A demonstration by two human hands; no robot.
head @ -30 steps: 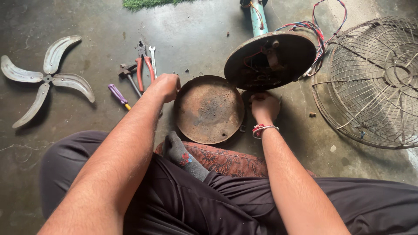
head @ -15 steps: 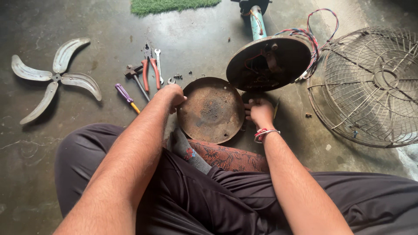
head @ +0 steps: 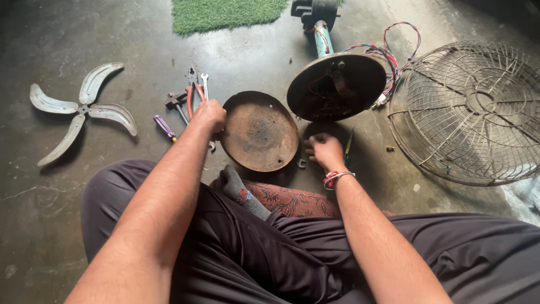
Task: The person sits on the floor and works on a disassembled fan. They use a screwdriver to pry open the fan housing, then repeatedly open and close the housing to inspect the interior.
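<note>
A rusty round metal plate [head: 260,132] lies on the concrete floor in front of my crossed legs. My left hand [head: 210,116] grips its left rim. To the plate's right, my right hand [head: 324,151] rests on the floor with its fingers curled; whether anything is in it I cannot tell. A small metal piece [head: 301,164] lies between that hand and the plate. Just beyond stands the tilted round fan base [head: 336,86] with coloured wires [head: 388,56] and a teal pole [head: 322,38].
A wire fan guard [head: 469,110] lies at the right. A four-bladed metal fan blade [head: 79,110] lies at the far left. Pliers [head: 192,93], a spanner, a hammer and a purple screwdriver [head: 165,127] lie left of the plate. A green mat [head: 228,12] is at the top.
The view has tilted down, so things sit lower in frame. My right hand has dropped from the plate's right edge to the floor. My left hand stays on the plate's rim.
</note>
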